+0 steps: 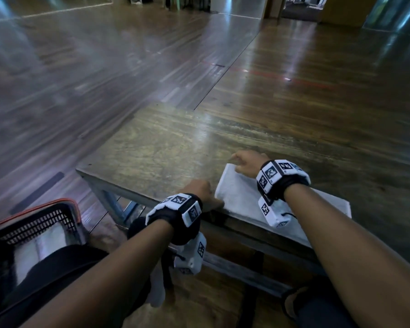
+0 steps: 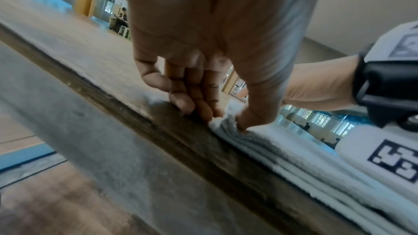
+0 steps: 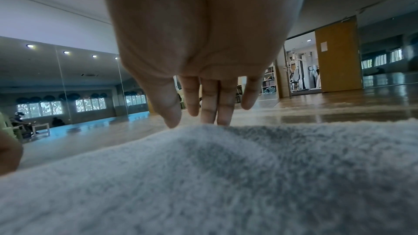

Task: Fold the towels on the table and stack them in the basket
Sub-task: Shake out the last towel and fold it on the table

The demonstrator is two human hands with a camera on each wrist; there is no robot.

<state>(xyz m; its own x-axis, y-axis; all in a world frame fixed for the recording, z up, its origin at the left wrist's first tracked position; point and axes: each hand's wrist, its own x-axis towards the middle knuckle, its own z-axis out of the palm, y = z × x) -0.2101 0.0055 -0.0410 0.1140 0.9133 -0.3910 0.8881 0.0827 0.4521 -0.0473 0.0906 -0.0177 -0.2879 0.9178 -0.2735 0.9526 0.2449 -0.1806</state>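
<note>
A folded white towel (image 1: 242, 197) lies along the near edge of the wooden table (image 1: 163, 150). My left hand (image 1: 202, 191) pinches its near left corner between thumb and fingers; in the left wrist view the left hand (image 2: 221, 119) digs into the stacked layers of the towel (image 2: 294, 153). My right hand (image 1: 243, 162) holds the far left corner with curled fingers. In the right wrist view the right hand (image 3: 196, 119) points down at the raised edge of the towel (image 3: 203, 176). The black basket (image 1: 64, 201) with an orange rim stands at the lower left, with a white towel (image 1: 40, 242) in it.
The basket stands below table height, left of my knee. The table's left edge and metal frame (image 1: 109, 200) lie between the basket and the towel. Bare tabletop stretches beyond the towel, with wooden floor all around.
</note>
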